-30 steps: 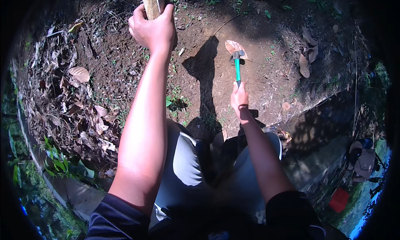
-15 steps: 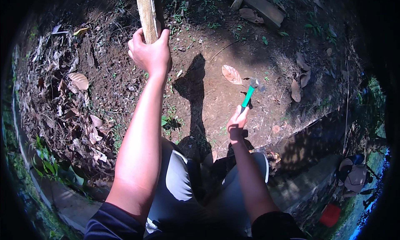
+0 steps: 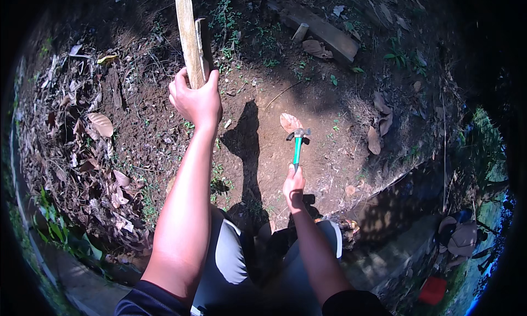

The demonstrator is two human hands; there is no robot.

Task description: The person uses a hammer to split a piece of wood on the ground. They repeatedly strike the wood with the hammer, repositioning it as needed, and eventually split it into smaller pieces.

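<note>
My left hand (image 3: 199, 103) is stretched far forward, its fingers wrapped round the lower end of a pale wooden post (image 3: 190, 38) that runs up out of the picture. A shorter strip of wood (image 3: 201, 44) lies against the post's right side, and the same hand closes over its lower end. Lower and to the right, my right hand (image 3: 295, 185) grips a claw hammer (image 3: 297, 147) by its green and black handle. The metal head points away from me, above the soil and close to a dry brown leaf (image 3: 289, 121).
A weathered plank (image 3: 324, 30) lies at the far right beside a short wooden stub (image 3: 300, 32). Leaf litter (image 3: 88, 151) covers the left ground. A low concrete edge (image 3: 406, 250) runs behind me, with a red object (image 3: 432, 290) and a beige bag-like thing (image 3: 462, 239) past it.
My right hand has moved left with the hammer, whose head now stands more upright in view. The left hand keeps its hold on the wood. The whole view has shifted slightly.
</note>
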